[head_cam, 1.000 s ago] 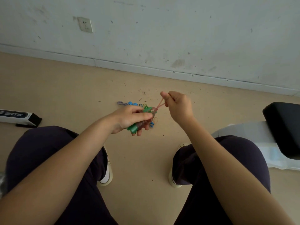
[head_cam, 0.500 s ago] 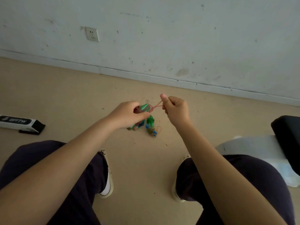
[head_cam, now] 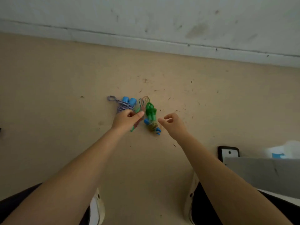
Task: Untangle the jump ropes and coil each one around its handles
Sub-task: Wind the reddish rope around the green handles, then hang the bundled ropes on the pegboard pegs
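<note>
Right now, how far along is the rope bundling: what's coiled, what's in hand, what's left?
Looks done: the striped rope lies coiled by its blue handles on the floor, and a green-handled bundle beside it looks wound. In hand: the left hand pinches a reddish bundle with a green tip, seemingly setting it down. The right hand holds nothing. Left: I see no loose rope here; more may lie out of view.

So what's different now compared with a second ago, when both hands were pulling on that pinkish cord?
The right hand has let go of the cord and now hovers, holding nothing, fingers loosely curled. The left hand has lowered the green-handled rope toward the floor, still gripping it. The blue-handled striped rope and the green bundle lie on the floor as before.
</note>
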A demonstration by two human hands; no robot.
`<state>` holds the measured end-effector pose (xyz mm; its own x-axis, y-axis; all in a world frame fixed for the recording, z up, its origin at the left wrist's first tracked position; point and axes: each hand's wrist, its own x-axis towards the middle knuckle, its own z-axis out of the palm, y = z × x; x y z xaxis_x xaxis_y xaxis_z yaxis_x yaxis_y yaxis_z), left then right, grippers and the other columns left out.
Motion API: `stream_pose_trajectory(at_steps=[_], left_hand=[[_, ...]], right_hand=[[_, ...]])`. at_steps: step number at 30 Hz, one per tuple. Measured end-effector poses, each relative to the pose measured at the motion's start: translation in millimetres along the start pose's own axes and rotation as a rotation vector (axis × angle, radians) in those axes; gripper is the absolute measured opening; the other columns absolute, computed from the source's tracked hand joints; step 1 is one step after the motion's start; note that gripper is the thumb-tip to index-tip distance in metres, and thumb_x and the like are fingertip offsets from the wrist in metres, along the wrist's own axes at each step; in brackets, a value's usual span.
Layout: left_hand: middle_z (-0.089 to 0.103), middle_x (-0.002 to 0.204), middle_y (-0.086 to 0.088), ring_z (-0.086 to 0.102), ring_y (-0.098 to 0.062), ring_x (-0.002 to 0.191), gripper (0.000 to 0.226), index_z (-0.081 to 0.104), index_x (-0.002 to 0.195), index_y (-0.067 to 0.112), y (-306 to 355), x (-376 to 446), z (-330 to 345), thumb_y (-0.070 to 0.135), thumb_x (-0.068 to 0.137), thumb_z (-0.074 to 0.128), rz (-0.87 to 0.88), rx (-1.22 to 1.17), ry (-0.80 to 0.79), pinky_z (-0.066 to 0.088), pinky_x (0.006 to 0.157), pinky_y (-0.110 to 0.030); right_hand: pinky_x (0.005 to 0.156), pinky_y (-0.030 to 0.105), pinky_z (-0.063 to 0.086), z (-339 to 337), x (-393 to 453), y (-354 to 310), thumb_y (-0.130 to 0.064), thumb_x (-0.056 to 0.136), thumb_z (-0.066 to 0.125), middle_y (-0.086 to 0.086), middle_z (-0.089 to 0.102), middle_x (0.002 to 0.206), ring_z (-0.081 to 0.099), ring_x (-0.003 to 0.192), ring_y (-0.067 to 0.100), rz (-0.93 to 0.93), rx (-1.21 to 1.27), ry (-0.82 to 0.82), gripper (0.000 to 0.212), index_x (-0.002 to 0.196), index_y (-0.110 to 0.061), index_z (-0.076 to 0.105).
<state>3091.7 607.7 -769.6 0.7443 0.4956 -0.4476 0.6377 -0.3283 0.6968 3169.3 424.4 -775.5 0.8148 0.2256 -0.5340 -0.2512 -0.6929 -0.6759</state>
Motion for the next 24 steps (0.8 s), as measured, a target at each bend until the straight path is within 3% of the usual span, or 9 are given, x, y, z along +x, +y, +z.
stream_pose_trajectory(at_steps=[3, 6, 8, 10, 12, 14, 16, 20, 24], left_hand=[[0.052, 0.062, 0.0, 0.053, -0.005, 0.052, 0.044, 0.054, 0.064, 0.011, -23, 49, 29, 0.041, 0.092, 0.067, 0.02, 0.036, -0.036, 0.034, 0.048, -0.017], [0.058, 0.087, -0.005, 0.061, -0.023, 0.083, 0.055, 0.064, 0.076, 0.003, -54, 85, 51, 0.057, 0.085, 0.067, -0.011, 0.115, -0.072, 0.039, 0.064, -0.03], [0.061, 0.111, -0.005, 0.057, -0.026, 0.109, 0.056, 0.071, 0.088, 0.013, -72, 95, 62, 0.067, 0.076, 0.069, -0.028, 0.169, -0.074, 0.046, 0.085, -0.036], [0.062, 0.119, -0.003, 0.053, -0.025, 0.116, 0.071, 0.073, 0.107, 0.021, -77, 95, 67, 0.077, 0.064, 0.069, -0.03, 0.179, -0.045, 0.047, 0.096, -0.038], [0.067, 0.111, 0.0, 0.057, -0.022, 0.109, 0.071, 0.072, 0.11, 0.026, -76, 92, 69, 0.078, 0.061, 0.069, -0.043, 0.14, -0.041, 0.05, 0.09, -0.036], [0.067, 0.097, 0.005, 0.059, -0.015, 0.095, 0.044, 0.07, 0.097, 0.023, -74, 87, 72, 0.059, 0.073, 0.078, -0.052, 0.034, -0.072, 0.047, 0.078, -0.029], [0.068, 0.089, 0.006, 0.062, -0.013, 0.086, 0.039, 0.071, 0.093, 0.016, -73, 76, 73, 0.049, 0.076, 0.081, -0.107, -0.111, -0.089, 0.045, 0.071, -0.026], [0.071, 0.083, 0.006, 0.065, -0.007, 0.074, 0.025, 0.069, 0.085, 0.022, -68, 33, 69, 0.043, 0.078, 0.081, -0.298, -0.38, -0.08, 0.048, 0.056, -0.014], [0.072, 0.086, -0.004, 0.067, -0.021, 0.08, 0.027, 0.07, 0.086, 0.014, -45, -20, 54, 0.038, 0.079, 0.081, -0.277, -0.633, -0.116, 0.053, 0.065, -0.029]], right_hand=[[0.075, 0.032, 0.049, 35, 52, 31, -0.047, 0.082, 0.074, 0.007, 0.052, 0.127, 0.055, 0.109, 0.023, 0.066, -0.062, -0.057, 0.064, 0.133, -0.018, 0.048], [0.096, 0.039, 0.048, 63, 80, 59, -0.05, 0.076, 0.078, 0.007, 0.049, 0.127, 0.051, 0.116, 0.027, 0.085, -0.253, -0.085, 0.071, 0.133, -0.019, 0.049], [0.09, 0.035, 0.049, 73, 86, 70, -0.048, 0.073, 0.081, 0.004, 0.051, 0.117, 0.053, 0.108, 0.023, 0.065, -0.229, -0.051, 0.066, 0.125, -0.018, 0.054], [0.076, 0.033, 0.048, 77, 87, 75, -0.049, 0.074, 0.08, 0.001, 0.057, 0.099, 0.057, 0.091, 0.02, 0.055, -0.197, -0.043, 0.054, 0.11, -0.015, 0.06], [0.07, 0.036, 0.05, 77, 84, 79, -0.054, 0.073, 0.078, 0.002, 0.063, 0.087, 0.06, 0.083, 0.022, 0.051, -0.181, -0.032, 0.048, 0.097, -0.014, 0.065], [0.069, 0.04, 0.056, 72, 77, 82, -0.061, 0.064, 0.078, 0.002, 0.069, 0.081, 0.066, 0.08, 0.021, 0.054, -0.072, 0.004, 0.053, 0.095, -0.019, 0.072], [0.069, 0.037, 0.057, 63, 65, 80, -0.059, 0.063, 0.081, 0.001, 0.073, 0.077, 0.068, 0.075, 0.013, 0.045, 0.062, 0.021, 0.046, 0.09, -0.022, 0.076], [0.076, 0.034, 0.061, 44, 29, 65, -0.04, 0.083, 0.075, 0.005, 0.07, 0.1, 0.068, 0.088, 0.012, 0.151, 0.352, -0.116, 0.027, 0.1, -0.02, 0.068], [0.078, 0.041, 0.061, 26, -17, 38, -0.034, 0.092, 0.066, 0.011, 0.069, 0.11, 0.071, 0.096, 0.028, 0.164, 0.578, -0.183, 0.027, 0.111, -0.016, 0.06]])
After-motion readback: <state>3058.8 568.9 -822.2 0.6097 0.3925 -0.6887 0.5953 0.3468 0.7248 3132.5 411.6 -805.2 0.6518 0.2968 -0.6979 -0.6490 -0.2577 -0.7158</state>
